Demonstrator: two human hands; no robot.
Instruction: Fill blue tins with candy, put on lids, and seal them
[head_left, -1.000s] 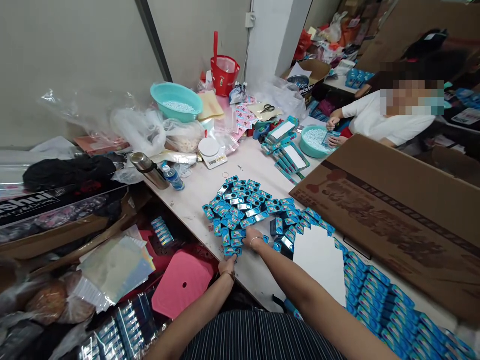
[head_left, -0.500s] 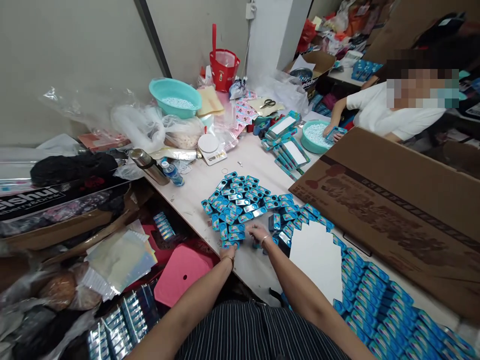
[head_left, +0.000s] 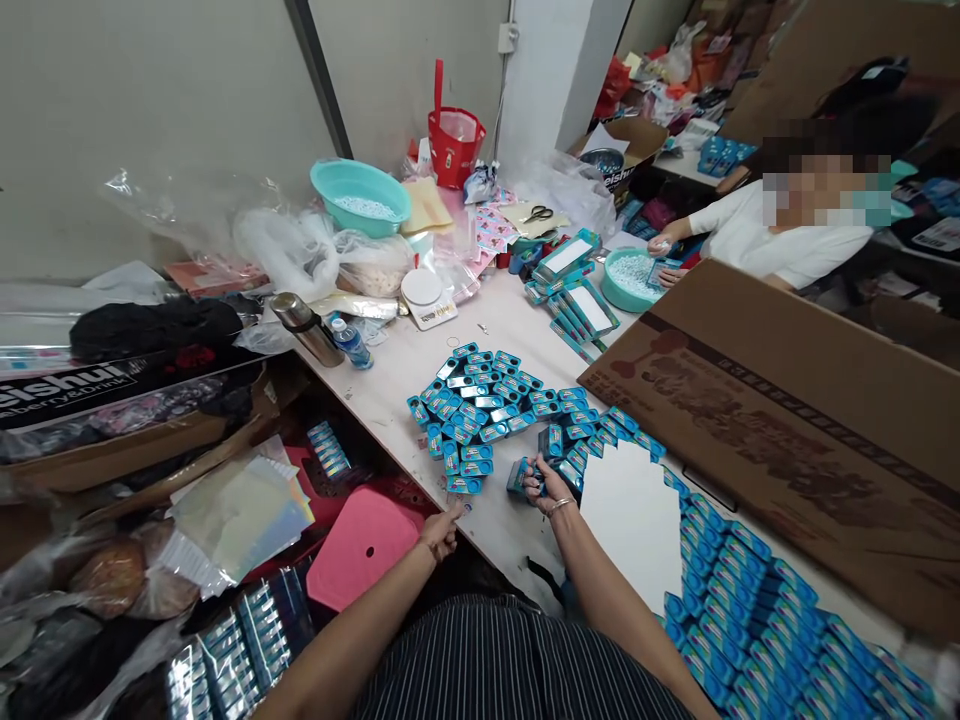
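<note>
From where I stand, taking the pile of small blue boxes [head_left: 480, 402] on the tabletop [head_left: 401, 410] as the middle of the dial and the person's lap as six, the right hand [head_left: 546, 486] sits between four and five o'clock. Its fingers are clamped round a dark blue box [head_left: 517, 476], just beside the pile. The left hand [head_left: 441, 530] is near seven, at the tabletop's edge, fingers apart: the index stretches toward the pile while the others curl loosely.

At four o'clock lies a white sheet [head_left: 631, 520], with rows of blue boxes [head_left: 750, 610] running on past it. A large cardboard box [head_left: 780, 460] takes up three. At two, a co-worker in a white top [head_left: 787, 235] has both hands by a turquoise basin [head_left: 611, 297] of white bits. Toward eleven stands a white scale [head_left: 424, 290]; a plastic bottle [head_left: 352, 345] and a steel flask [head_left: 307, 330] are near ten. Below the tabletop, between seven and eight, is a pink stool [head_left: 360, 560].
</note>
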